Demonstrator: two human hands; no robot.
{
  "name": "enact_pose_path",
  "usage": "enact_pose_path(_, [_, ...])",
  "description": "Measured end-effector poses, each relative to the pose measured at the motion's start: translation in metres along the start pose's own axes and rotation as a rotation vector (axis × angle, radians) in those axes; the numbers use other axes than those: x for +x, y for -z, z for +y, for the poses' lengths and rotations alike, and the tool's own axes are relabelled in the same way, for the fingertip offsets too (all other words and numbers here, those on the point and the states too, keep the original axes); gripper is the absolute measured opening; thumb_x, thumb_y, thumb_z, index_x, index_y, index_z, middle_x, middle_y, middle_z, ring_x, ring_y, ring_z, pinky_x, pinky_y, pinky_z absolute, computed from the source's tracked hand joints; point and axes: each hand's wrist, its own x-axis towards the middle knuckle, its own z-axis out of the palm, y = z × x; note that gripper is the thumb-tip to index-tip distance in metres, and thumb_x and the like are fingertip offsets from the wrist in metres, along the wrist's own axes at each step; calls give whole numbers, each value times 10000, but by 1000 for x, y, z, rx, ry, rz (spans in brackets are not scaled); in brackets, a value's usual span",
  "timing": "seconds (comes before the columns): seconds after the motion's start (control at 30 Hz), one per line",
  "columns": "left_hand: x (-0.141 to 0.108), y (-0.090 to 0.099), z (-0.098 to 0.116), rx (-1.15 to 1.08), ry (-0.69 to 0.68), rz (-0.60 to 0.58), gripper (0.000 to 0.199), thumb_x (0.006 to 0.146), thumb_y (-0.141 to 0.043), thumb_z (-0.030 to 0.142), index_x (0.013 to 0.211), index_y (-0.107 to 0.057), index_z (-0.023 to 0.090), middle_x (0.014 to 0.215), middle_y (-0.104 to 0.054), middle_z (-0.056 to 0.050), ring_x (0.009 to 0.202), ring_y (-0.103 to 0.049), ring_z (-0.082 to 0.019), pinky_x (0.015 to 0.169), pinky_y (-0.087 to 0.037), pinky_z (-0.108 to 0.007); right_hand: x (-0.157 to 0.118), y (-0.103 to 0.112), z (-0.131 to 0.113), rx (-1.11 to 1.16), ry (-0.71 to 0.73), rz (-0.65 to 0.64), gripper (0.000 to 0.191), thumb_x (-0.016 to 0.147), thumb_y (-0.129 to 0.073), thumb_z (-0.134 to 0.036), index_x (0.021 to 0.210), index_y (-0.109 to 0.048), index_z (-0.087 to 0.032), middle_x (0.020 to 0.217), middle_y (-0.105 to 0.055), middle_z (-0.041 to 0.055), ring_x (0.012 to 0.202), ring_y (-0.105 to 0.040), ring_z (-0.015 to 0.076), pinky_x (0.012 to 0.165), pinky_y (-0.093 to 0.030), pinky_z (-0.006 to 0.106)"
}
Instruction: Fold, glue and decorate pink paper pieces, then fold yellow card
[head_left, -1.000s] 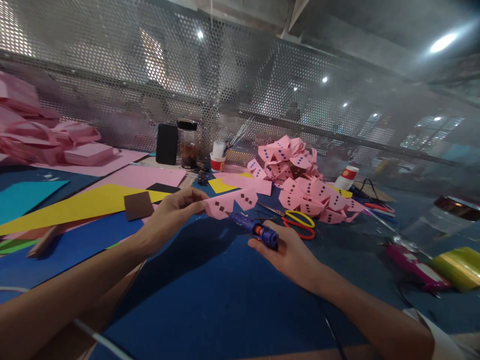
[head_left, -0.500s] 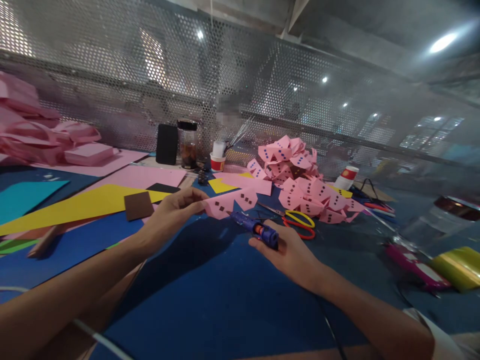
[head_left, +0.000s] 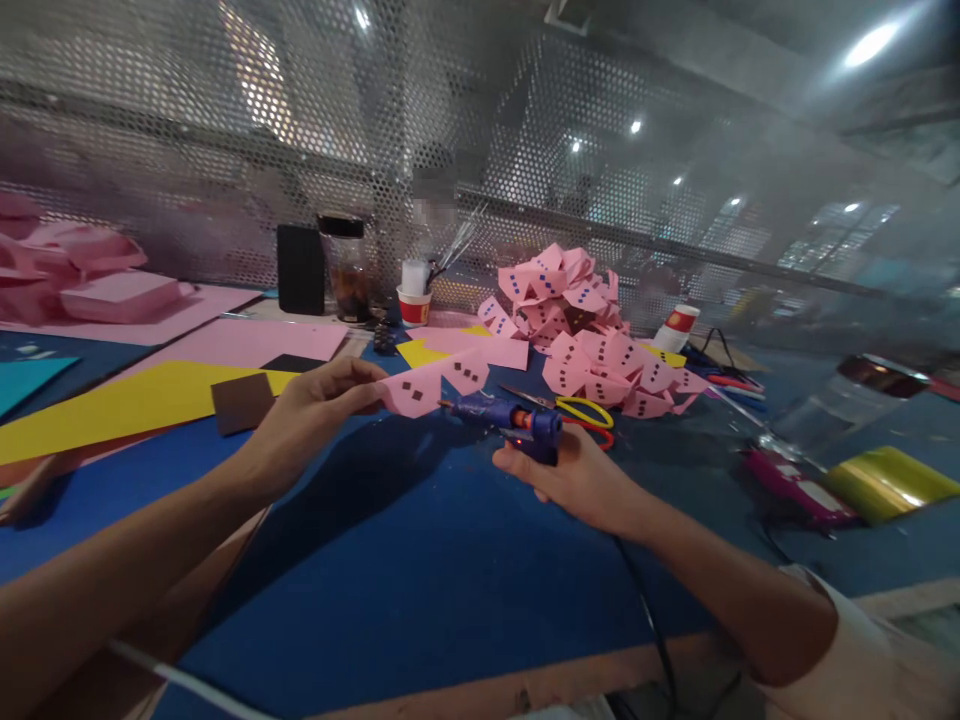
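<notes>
Between thumb and fingers, my left hand (head_left: 326,410) pinches the left end of a pink paper cutout (head_left: 412,388) with small dark squares on it. My right hand (head_left: 581,475) is wrapped round a blue hot glue gun (head_left: 491,412), its nozzle pointing left at the lower edge of the cutout. Whether the tip touches the paper I cannot tell. A small red light glows on the gun, and a black cord runs down from it. Just behind the gun lie scissors (head_left: 585,412) with yellow and red handles.
Beyond the scissors rises a heap of pink dotted cutouts (head_left: 592,370). Coloured sheets, including a yellow sheet (head_left: 127,405) and a brown square (head_left: 242,404), cover the left. A dark-lidded jar (head_left: 346,270) and a red-and-white paper cup (head_left: 414,307) stand at the back. A magenta tool (head_left: 799,488) lies right.
The glue gun has turned more level, and its nozzle has shifted along the cutout's lower edge. The whole view has swung slightly to the right. Both hands keep their hold.
</notes>
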Motion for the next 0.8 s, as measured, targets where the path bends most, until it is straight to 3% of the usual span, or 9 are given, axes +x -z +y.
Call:
enact_pose_path(0.13, [3,1,-4,-49,-3,17,141,832,-698,340,878,-686,208,852,-701,54,850,-618,-126,840,-474,-231,-7,12,8,-8,-67,-31,351,877,-626,-536,832,-594,-189,611,-554,-33,485,-513,98,467,-389,220])
enact_pose_path(0.5, [15,10,-19,-76,46,106,184,766,-761,344,876,-698,210,835,-693,29,790,-629,-112,765,-488,-207,-20,26,21,9,-214,-254,385,852,-644,-555,837,-603,-173,626,-503,-40,500,-475,78,453,-366,186])
enact_pose_path(0.8, [21,20,-14,-183,-24,205,180,742,-768,310,833,-680,181,805,-665,7,804,-625,-139,863,-488,-300,-11,24,17,26,-196,-174,351,851,-658,-520,880,-603,-175,681,-561,-21,506,-498,80,458,-391,189])
